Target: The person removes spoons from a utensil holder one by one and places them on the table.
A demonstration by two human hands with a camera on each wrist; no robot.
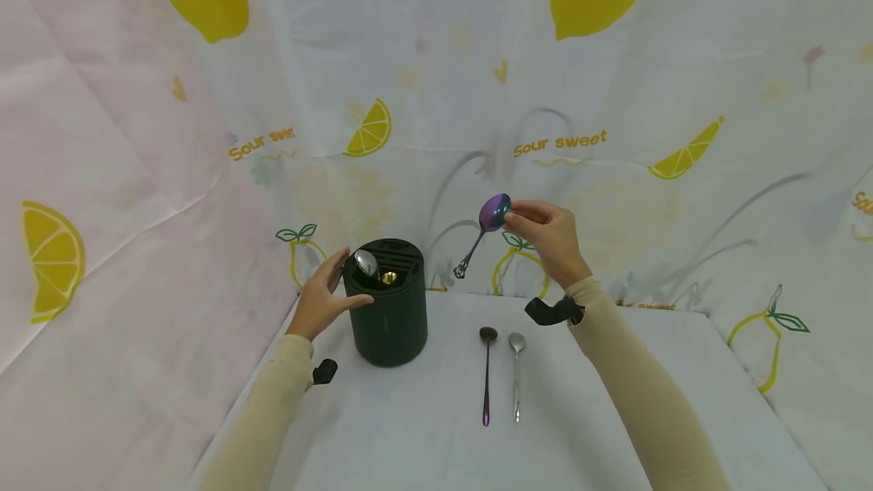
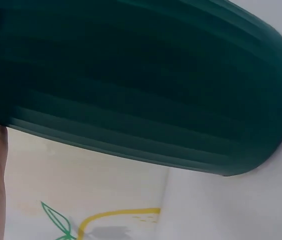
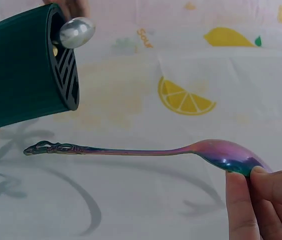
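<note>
A dark green utensil holder (image 1: pixel 389 332) stands upright on the table, slots across the back of its top. My left hand (image 1: pixel 322 301) grips it near the rim, thumb in front and fingers round the far left side. Out of its front opening rises a silver spoon (image 1: pixel 366 262), bowl up, beside a gold-coloured utensil (image 1: pixel 389 277) sitting lower. To the right, my right hand (image 1: pixel 551 245) pinches a purple-blue iridescent spoon (image 1: pixel 492 212) by its bowl, in the air. In the right wrist view, that spoon's ornate openwork handle (image 3: pixel 56 148) points toward the holder, apart from it.
Two long-handled spoons lie side by side on the white table (image 1: pixel 423 430): a dark one with a purplish handle (image 1: pixel 487 377) and a silver one (image 1: pixel 516 377). Behind the table hangs a lemon-printed cloth (image 1: pixel 436 97).
</note>
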